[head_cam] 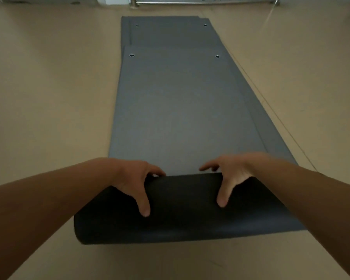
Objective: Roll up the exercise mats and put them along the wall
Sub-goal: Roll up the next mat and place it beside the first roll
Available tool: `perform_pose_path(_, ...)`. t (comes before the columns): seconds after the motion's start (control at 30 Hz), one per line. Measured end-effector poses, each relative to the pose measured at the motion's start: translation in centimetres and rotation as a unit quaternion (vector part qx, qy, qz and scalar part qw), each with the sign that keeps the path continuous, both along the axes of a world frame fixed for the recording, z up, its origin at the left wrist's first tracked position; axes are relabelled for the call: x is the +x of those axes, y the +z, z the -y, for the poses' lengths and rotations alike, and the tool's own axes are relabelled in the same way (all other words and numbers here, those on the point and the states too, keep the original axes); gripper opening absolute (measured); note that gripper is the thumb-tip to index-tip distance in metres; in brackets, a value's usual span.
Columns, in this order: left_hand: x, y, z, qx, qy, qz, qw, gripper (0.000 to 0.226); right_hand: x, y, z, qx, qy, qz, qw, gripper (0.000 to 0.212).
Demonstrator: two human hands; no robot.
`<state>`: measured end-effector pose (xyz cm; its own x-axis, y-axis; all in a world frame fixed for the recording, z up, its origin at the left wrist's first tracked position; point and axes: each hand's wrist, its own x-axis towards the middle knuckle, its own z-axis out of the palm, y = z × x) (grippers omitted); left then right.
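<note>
A grey exercise mat (178,102) lies flat on the floor and stretches away from me, with two eyelet holes near its far end. Its near end is curled into a dark roll (182,211) that lies across the bottom of the view. My left hand (135,182) grips the roll's left part, fingers over the top edge and thumb on the near face. My right hand (228,176) grips the right part the same way. A second grey mat (170,31) lies underneath, showing at the far end and along the right side.
Beige floor (49,98) spreads on both sides of the mats. At the far top stands a metal rail (206,2) with a post (132,3) by the wall. A thin floor seam (281,122) runs diagonally to the right of the mats.
</note>
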<state>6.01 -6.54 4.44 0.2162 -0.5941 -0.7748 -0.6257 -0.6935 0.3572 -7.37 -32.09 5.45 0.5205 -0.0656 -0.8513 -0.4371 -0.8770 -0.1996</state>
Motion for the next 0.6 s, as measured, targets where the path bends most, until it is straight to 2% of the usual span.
perform_pose_path(0.07,1.3,0.3,-0.3,-0.017,0.010,0.081,0.997,0.111,1.1,0.2,0.4,-0.042,-0.032,0.076,0.996,0.125)
perform_pose_path(0.13,2.1,1.1,-0.6,-0.067,0.012,0.217,0.974,0.090,2.1,0.5,0.8,-0.097,-0.060,0.163,0.980,0.111)
perform_pose_path(0.17,1.7,1.2,-0.8,-0.105,0.004,0.258,0.960,0.077,2.5,0.4,0.9,-0.126,-0.066,0.194,0.971,0.100)
perform_pose_path(0.23,-0.2,1.3,-1.1,-0.148,-0.016,0.257,0.955,0.070,3.2,0.2,0.9,-0.178,-0.065,0.223,0.956,0.079)
perform_pose_path(0.3,-3.2,0.3,-1.3,-0.102,-0.072,0.230,0.965,0.100,3.4,-0.1,0.3,-0.215,-0.048,0.230,0.948,0.062)
perform_pose_path(0.37,-5.8,-1.3,-1.6,-0.026,-0.104,0.244,0.964,0.133,3.3,-0.3,-0.5,-0.235,-0.025,0.231,0.944,0.049)
perform_pose_path(0.43,-6.8,-3.2,-2.1,-0.014,-0.105,0.286,0.953,0.145,3.0,0.2,-1.4,-0.249,0.008,0.227,0.942,0.041)
perform_pose_path(0.5,-6.3,-4.2,-2.4,-0.033,-0.108,0.323,0.940,0.146,2.5,1.1,-2.1,-0.217,0.035,0.214,0.952,0.048)
perform_pose_path(0.53,-5.8,-4.4,-2.5,-0.046,-0.108,0.332,0.936,0.143,2.3,1.6,-2.4,-0.185,0.045,0.199,0.961,0.061)
perform_pose_path(0.6,-4.4,-4.5,-2.4,-0.070,-0.106,0.333,0.934,0.137,1.6,1.8,-3.4,-0.154,0.084,0.160,0.971,0.101)
